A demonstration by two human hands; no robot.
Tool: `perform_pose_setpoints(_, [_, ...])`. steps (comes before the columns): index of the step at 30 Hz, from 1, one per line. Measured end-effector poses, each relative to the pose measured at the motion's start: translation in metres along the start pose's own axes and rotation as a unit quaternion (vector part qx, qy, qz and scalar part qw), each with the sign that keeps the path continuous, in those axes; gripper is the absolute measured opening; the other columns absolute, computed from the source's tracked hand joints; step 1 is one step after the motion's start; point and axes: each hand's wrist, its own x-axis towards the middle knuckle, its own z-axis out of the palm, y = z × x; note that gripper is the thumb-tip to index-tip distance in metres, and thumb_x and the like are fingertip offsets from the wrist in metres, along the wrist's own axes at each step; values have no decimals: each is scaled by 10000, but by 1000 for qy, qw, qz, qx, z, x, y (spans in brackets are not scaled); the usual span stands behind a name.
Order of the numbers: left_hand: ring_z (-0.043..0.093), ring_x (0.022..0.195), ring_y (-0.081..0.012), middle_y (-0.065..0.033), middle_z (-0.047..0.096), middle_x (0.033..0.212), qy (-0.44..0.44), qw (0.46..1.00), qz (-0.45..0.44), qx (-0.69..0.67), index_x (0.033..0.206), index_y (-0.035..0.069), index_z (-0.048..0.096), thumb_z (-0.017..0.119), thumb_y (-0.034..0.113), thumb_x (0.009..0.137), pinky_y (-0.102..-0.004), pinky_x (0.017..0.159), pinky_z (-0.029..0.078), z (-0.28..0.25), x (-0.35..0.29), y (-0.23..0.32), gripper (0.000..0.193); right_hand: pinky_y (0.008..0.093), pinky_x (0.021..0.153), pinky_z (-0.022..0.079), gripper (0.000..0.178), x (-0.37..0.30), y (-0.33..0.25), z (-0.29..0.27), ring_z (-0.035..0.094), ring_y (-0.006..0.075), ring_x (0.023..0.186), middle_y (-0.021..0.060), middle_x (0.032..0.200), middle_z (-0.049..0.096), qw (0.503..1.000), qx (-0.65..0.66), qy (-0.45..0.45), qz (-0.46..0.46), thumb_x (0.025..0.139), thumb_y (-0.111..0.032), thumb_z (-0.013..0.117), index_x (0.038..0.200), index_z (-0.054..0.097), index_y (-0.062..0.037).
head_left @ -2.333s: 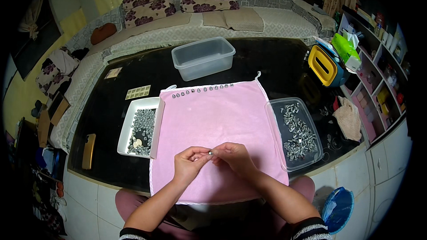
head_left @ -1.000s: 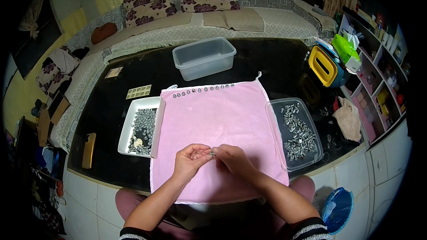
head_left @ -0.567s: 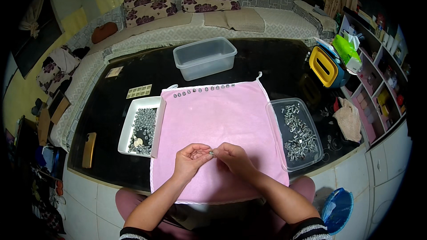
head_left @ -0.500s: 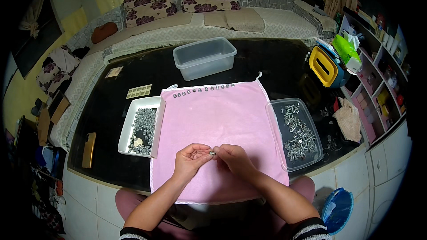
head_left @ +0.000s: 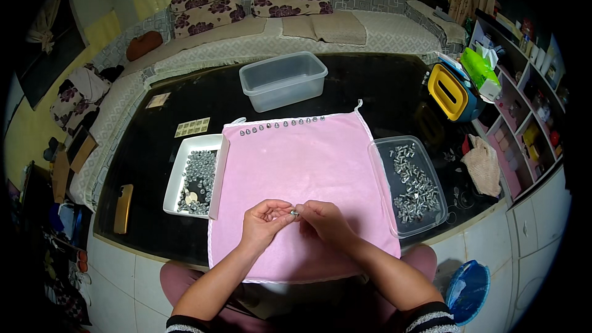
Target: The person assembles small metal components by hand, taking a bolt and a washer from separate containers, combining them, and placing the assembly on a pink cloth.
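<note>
Over the near part of a pink cloth (head_left: 290,166), my left hand (head_left: 264,223) and my right hand (head_left: 325,221) meet, fingertips pinched together. Between them sits a small silvery metal fastener (head_left: 295,213); its exact shape is mostly hidden by the fingers. Along the cloth's far edge runs a row of several small metal pieces (head_left: 277,124). To the left, a white box (head_left: 174,186) holds many small metal nuts (head_left: 200,163). On the right, a clear plastic tray (head_left: 441,213) contains loose metal screws (head_left: 416,185), overlapping the cloth's edge.
Beyond the cloth stands a clear plastic bin (head_left: 283,86) on the black table (head_left: 154,154). A gold phone (head_left: 123,208) and a sheet of small squares (head_left: 192,127) lie left. A yellow-and-blue container (head_left: 448,92) is at far right; a blue bucket (head_left: 468,293) stands on the floor.
My fingers have shifted very slightly around the small fastener, and a little more of it shows. Everything else stays in place.
</note>
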Motion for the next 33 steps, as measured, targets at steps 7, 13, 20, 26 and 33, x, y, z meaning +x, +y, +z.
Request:
perform_pose_setpoints(7, [571,755,-75,-58,611,839,-4,999,1,36,935,-17,594,645,-47,733,-186,697,479,1,-1,3,210,193,496,389,197,-1,3,3,495,65,556,10,656,540,998,41,3,-45,855,-234,525,836,529,-38])
perform_pose_setpoints(13, [540,761,-69,-35,581,857,-20,992,25,123,883,8,635,661,7,739,-188,665,444,1,0,3,146,194,498,386,225,1,6,0,491,64,544,4,644,535,998,40,-3,-41,857,-259,521,809,528,-39])
perform_pose_setpoints(20, [516,734,-71,-25,574,846,-10,989,44,138,873,37,653,665,28,741,-185,618,404,-1,-1,2,133,207,546,405,185,3,8,-2,500,88,582,31,686,545,997,71,-21,-34,866,-209,516,865,516,-25])
perform_pose_setpoints(26, [537,771,-100,-44,551,861,-17,990,44,132,872,-4,630,613,-58,751,-193,685,466,-1,0,3,134,212,560,416,184,3,7,1,506,96,588,39,706,549,991,112,-29,-59,869,-202,514,900,509,-21])
perform_pose_setpoints(33, [528,762,-81,-36,559,869,-13,992,42,114,877,19,645,652,-1,743,-183,642,426,-2,-1,4,135,215,563,419,181,-1,0,6,503,91,596,39,704,549,986,143,-13,-86,872,-205,510,879,521,-24])
